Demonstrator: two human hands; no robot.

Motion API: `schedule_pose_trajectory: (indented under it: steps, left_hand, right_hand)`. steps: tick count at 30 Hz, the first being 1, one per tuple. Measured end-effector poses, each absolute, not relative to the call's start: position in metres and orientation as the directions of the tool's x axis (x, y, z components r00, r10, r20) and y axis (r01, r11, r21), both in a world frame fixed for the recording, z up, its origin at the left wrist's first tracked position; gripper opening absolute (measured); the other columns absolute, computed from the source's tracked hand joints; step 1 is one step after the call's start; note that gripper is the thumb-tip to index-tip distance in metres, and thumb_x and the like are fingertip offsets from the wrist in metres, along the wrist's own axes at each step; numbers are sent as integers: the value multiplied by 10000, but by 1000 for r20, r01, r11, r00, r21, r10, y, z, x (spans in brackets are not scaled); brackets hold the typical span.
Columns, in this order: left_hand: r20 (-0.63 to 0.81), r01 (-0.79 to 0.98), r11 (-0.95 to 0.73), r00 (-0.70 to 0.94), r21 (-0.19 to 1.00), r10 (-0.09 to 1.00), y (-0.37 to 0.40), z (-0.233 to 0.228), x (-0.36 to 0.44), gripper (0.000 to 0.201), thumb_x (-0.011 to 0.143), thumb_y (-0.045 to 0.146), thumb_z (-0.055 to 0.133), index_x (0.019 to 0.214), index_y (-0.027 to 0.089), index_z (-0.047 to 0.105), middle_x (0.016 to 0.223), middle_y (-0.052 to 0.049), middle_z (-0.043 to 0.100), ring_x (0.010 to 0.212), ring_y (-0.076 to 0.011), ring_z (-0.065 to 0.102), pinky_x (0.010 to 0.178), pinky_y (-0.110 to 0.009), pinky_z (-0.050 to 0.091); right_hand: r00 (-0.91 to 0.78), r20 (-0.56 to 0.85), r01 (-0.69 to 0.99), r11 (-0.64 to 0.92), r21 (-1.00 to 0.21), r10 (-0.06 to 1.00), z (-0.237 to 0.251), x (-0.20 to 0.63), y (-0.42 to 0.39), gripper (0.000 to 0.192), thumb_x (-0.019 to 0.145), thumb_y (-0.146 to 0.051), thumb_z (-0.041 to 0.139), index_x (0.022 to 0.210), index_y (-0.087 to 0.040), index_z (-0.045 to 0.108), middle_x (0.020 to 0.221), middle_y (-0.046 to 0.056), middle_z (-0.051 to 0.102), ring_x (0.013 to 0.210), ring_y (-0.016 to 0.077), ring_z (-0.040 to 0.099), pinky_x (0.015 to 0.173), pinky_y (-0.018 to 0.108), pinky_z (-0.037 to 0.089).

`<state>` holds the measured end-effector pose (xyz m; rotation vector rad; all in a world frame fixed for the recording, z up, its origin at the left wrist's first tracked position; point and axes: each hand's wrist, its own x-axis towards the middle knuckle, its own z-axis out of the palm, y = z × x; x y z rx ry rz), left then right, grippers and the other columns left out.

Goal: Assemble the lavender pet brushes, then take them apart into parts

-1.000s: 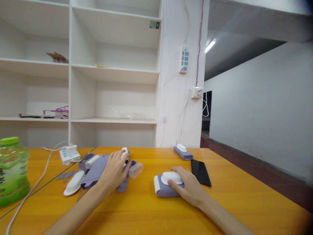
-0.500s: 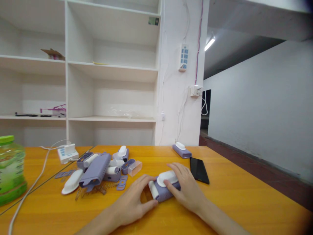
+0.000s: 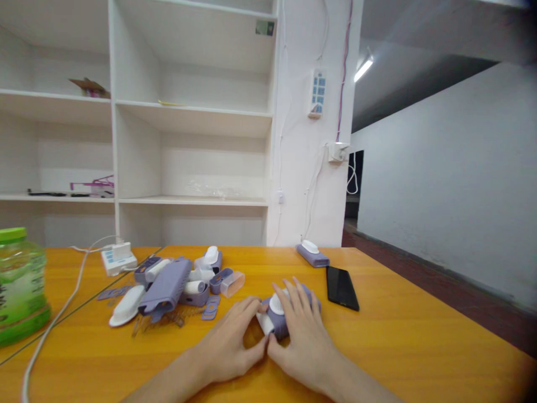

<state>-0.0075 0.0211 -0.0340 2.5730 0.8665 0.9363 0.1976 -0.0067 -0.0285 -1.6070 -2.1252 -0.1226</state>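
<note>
Hands both wrap the purple roller (image 3: 289, 316) at lower centre on the worktop (image 3: 398, 347), left hand (image 3: 230, 350) pinching its white end, right hand (image 3: 300, 336) fingers clamped over top, probably steadying it.
</note>
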Motion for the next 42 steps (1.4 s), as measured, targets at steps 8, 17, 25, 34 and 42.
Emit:
schedule_pose_trajectory:
  steps: [8, 17, 25, 34, 42]
  left_hand:
    - [470, 519, -773, 614, 365, 634, 16, -35, 5, 420, 871, 299, 664, 1246, 234, 487, 1235, -107, 595, 1143, -281, 579, 1024, -423, 477]
    - [495, 482, -786, 611, 388, 618, 29, -38, -4, 349, 814, 34, 481, 1093, 243, 497, 1114, -61, 618, 1068, -216, 591, 981, -346, 487]
    - [439, 524, -779, 643, 346, 628, 15, -31, -1, 414, 900, 330, 625, 1273, 243, 468, 1272, -108, 592, 1159, -284, 561, 1044, -438, 446]
    - [483, 477, -792, 628, 381, 610, 27, -34, -2, 343, 860, 323, 676, 1145, 238, 505, 1147, -68, 610, 1056, -246, 580, 959, -375, 467]
    - [491, 528, -783, 613, 329, 619, 18, -32, 9, 241, 881, 360, 630, 1029, 233, 490, 1061, -60, 588, 957, -245, 556, 872, -375, 472]
  right_hand:
    - [-169, 368, 940, 261, -218, 914, -19, 188, -12, 811, 727, -301, 589, 1511, -172, 429, 1569, 146, 406, 1468, 416, 274, 1204, 639, 89]
    - [-199, 370, 926, 298, -232, 907, -25, 196, -10, 776, 787, -328, 570, 1535, -230, 390, 1611, 106, 345, 1508, 383, 199, 1209, 638, 55]
    - [-193, 359, 927, 290, -238, 913, -25, 194, -10, 805, 784, -331, 566, 1552, -228, 352, 1643, 103, 275, 1535, 361, 117, 1207, 637, 12]
    - [-184, 342, 932, 275, -238, 922, -26, 192, -10, 805, 788, -334, 556, 1556, -225, 340, 1650, 91, 260, 1540, 355, 93, 1208, 626, -19]
    - [-178, 352, 935, 269, -230, 919, -28, 191, -7, 793, 791, -325, 546, 1552, -230, 347, 1642, 81, 282, 1539, 342, 97, 1211, 615, -5]
